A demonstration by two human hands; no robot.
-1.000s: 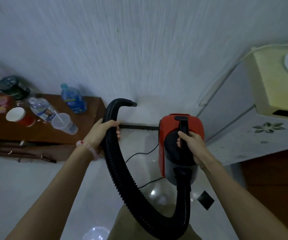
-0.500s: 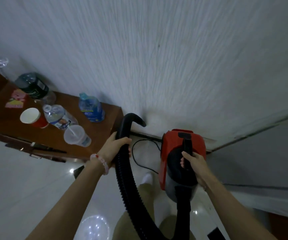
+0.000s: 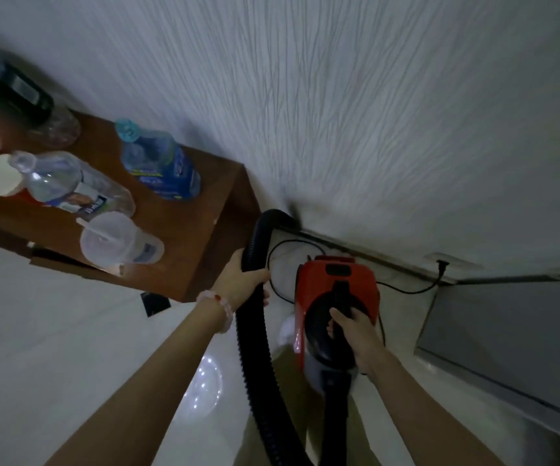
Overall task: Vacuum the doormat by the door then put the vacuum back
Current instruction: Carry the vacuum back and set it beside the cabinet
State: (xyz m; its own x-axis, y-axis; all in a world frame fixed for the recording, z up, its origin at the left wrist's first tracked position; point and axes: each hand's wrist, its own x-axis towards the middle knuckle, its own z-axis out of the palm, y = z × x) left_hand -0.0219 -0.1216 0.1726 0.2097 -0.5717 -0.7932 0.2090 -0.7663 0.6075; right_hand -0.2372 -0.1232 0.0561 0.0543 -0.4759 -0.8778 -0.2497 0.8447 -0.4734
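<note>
Right hand (image 3: 356,334) fingers curled round red vacuum (image 3: 335,297) handle; left hand (image 3: 243,280) fingers wrapped round black hose (image 3: 255,348), left of vacuum.

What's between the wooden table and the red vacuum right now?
Head view: the black hose, gripped by the left hand, plus a loop of black power cord over pale floor.

My left hand (image 3: 241,280) hangs just off the bench's (image 3: 204,203) right front corner, tight there. A lidded cup (image 3: 117,242) and a clear bottle (image 3: 70,186) crowd its front edge. The wall (image 3: 372,112) blocks ahead; the cord (image 3: 406,290) loops across the floor (image 3: 53,348) at its foot. Rightward a grey panel (image 3: 507,331), perhaps a door, hems me in. Floor before the bench lies open.
</note>
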